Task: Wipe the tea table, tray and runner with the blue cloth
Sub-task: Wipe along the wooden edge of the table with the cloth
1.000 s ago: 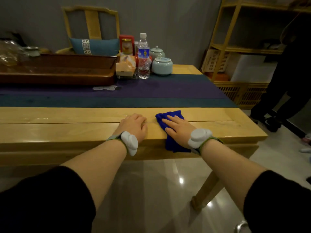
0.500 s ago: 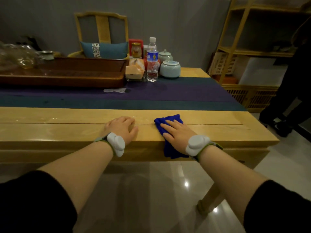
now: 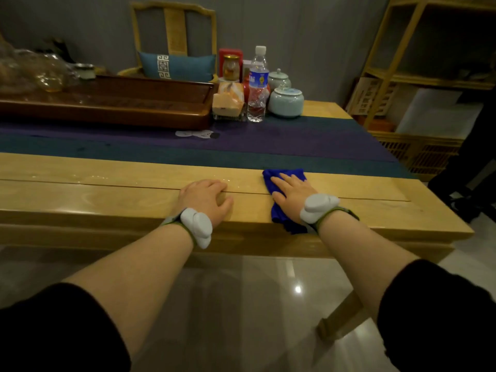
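The blue cloth (image 3: 282,178) lies on the near strip of the light wooden tea table (image 3: 107,189) and hangs a little over its front edge. My right hand (image 3: 292,193) presses flat on the cloth with straight fingers. My left hand (image 3: 205,197) rests on the bare wood to the left of it, fingers loosely bent, holding nothing. Behind them the purple and teal runner (image 3: 295,142) stretches across the table. The dark wooden tray (image 3: 112,103) stands on the runner at the back left.
A water bottle (image 3: 258,84), a tissue pack (image 3: 228,99), two pale lidded jars (image 3: 285,102) and a red box crowd the back middle. Glassware sits at the far left. A chair with a blue cushion (image 3: 177,67) stands behind. Shelving and a person's dark legs (image 3: 469,157) are at right.
My right hand has slid the cloth a little to the right along the table's near strip. My left hand stays resting on the wood. The view has shifted slightly.
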